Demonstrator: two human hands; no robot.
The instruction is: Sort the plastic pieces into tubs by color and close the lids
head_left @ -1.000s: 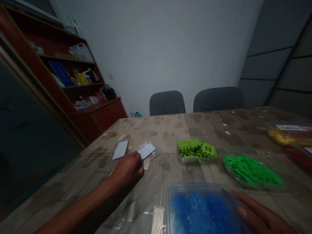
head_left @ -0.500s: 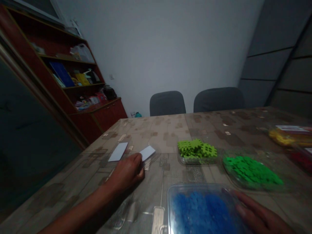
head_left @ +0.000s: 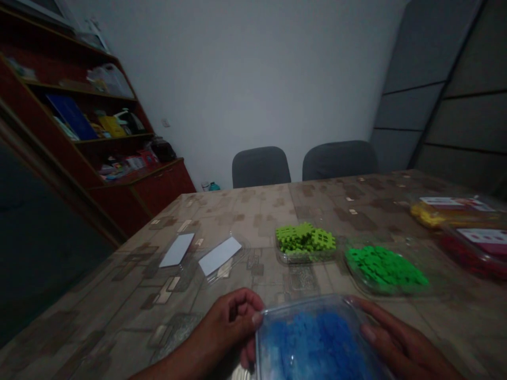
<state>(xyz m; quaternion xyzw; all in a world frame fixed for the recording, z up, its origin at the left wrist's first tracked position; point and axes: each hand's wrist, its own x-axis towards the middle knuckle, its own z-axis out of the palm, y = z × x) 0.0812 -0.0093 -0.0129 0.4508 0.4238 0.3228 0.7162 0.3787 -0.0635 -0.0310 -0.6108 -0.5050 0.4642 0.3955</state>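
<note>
A clear plastic box of blue interlocking pieces (head_left: 312, 343) sits at the near edge of the table. My left hand (head_left: 229, 324) grips its left side with curled fingers. At the box's right side, my right hand (head_left: 396, 343) holds on, thumb over the rim. Two clear lids with white labels (head_left: 219, 255) lie flat on the table to the left, apart from both hands.
An open tray of lime-green pieces (head_left: 304, 241) and one of darker green pieces (head_left: 382, 269) stand behind the blue box. Lidded boxes of yellow pieces (head_left: 447, 208) and red pieces (head_left: 475, 253) are at the right. Two grey chairs (head_left: 261, 166) and a wooden shelf unit (head_left: 91, 132) stand beyond.
My left hand let go of the labelled lid and came back to the left side of the blue box. The view shifted slightly; the right hand stayed on the box.
</note>
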